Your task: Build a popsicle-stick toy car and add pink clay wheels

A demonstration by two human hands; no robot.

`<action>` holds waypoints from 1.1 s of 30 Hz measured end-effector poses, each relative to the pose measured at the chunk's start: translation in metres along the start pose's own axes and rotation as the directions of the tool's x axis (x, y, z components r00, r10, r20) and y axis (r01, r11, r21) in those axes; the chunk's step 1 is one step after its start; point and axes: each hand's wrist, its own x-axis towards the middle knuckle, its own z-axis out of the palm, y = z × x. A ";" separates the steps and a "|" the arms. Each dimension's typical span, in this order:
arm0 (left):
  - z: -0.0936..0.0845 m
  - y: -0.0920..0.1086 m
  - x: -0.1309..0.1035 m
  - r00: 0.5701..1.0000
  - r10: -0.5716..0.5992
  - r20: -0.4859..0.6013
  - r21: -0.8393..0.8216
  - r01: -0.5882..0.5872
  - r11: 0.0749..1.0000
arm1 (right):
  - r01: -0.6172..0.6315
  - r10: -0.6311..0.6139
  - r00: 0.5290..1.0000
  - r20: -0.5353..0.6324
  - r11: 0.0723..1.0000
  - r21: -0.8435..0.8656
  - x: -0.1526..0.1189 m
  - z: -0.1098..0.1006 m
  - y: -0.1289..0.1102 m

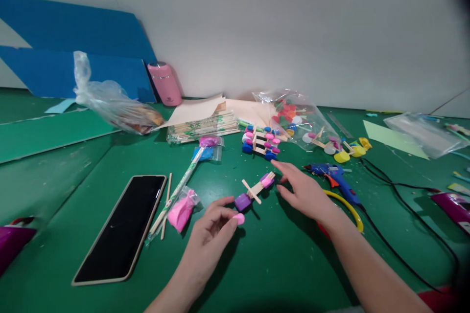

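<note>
My left hand (211,234) pinches a small pink clay piece (239,218) between thumb and fingers, low over the green table. Just beyond it lies a small craft-stick model (257,190) with a crosswise stick, purple rounded parts at both ends and a pink bit near the far end. My right hand (304,190) is at the model's right, fingers apart and holding nothing; whether a fingertip touches the model I cannot tell. Behind them sits a group of similar stick models (260,142) with blue, pink and white round parts.
Left of the hands lie a pink clay packet (181,211), wrapped sticks (183,181) and a phone (121,230). At right are a blue glue gun (336,176) with a black cord, yellow tape roll (348,208) and yellow-wheeled models (342,156). A pink flask (165,84) stands behind.
</note>
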 end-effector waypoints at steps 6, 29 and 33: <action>-0.003 0.002 0.008 0.996 0.079 -0.049 0.009 -0.079 0.997 | -0.477 0.435 0.810 -0.392 0.879 -0.010 -0.060 -0.024 0.050; -0.011 -0.009 0.016 0.980 0.060 0.188 -0.017 -0.058 0.998 | -0.645 0.734 0.665 -0.136 0.657 0.390 -0.095 -0.048 0.096; -0.009 -0.008 0.013 0.957 0.135 0.256 0.080 -0.160 0.984 | -0.581 0.811 0.584 -0.036 0.448 0.680 -0.109 -0.053 0.062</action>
